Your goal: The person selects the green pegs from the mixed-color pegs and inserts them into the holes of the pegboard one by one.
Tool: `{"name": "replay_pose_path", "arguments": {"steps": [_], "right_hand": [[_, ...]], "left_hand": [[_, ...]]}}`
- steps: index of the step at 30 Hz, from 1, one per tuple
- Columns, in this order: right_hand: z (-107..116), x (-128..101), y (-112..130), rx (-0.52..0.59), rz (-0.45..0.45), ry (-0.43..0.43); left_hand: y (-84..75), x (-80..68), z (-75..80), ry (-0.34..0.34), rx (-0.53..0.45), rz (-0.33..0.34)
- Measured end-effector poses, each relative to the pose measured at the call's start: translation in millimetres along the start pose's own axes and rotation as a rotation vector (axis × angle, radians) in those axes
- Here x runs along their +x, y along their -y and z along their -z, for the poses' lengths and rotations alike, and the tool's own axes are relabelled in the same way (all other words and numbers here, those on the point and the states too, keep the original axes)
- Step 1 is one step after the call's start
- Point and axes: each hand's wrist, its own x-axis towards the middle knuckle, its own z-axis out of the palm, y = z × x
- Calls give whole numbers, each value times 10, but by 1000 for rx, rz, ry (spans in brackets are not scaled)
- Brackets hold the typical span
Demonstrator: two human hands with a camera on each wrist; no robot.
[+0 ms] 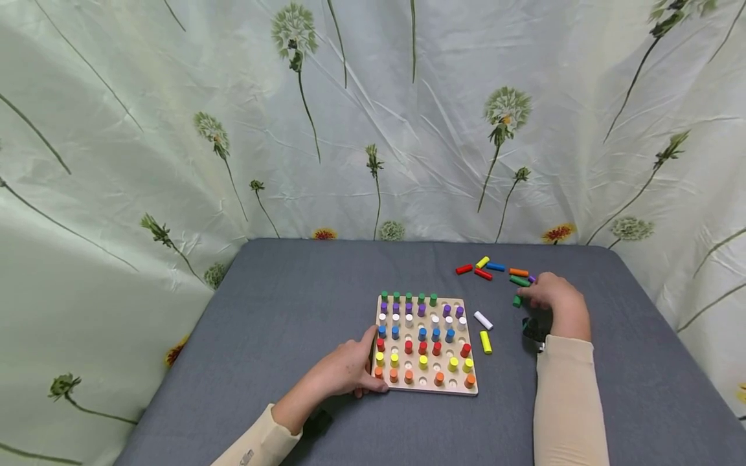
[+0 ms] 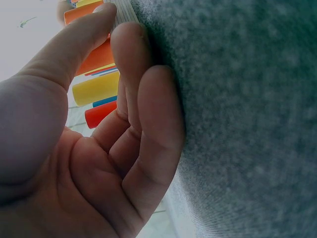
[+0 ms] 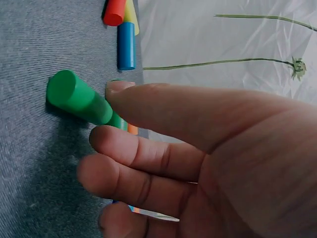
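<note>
A square wooden pegboard (image 1: 423, 383) lies on the grey table, with coloured pegs standing in rows by colour and some holes bare. My left hand (image 1: 348, 367) holds its left edge near the front corner. In the left wrist view the thumb (image 2: 74, 42) lies by an orange peg (image 2: 99, 57), and curled fingers (image 2: 161, 106) rest low against the cloth. Farther right, my right hand (image 1: 553, 294) is down at the table with a green peg (image 3: 77, 96) between thumb and index fingertips. A second green peg (image 1: 520, 281) lies just beyond, partly covered by the thumb in the right wrist view.
Loose pegs lie behind and right of the board: red (image 1: 464, 269), yellow (image 1: 482, 262), blue (image 1: 495, 266), orange (image 1: 519, 272) and purple (image 1: 532, 279). A white peg (image 1: 483, 320) and a yellow peg (image 1: 486, 342) lie beside the board. A flowered curtain (image 1: 350, 129) hangs behind the table.
</note>
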Motion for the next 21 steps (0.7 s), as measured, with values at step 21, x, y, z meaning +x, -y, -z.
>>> {"name": "replay_pose_path", "arguments": {"steps": [21], "right_hand": [[-92, 67, 135, -48, 81, -55]], "left_hand": [[4, -14, -2, -4, 11, -12]]}}
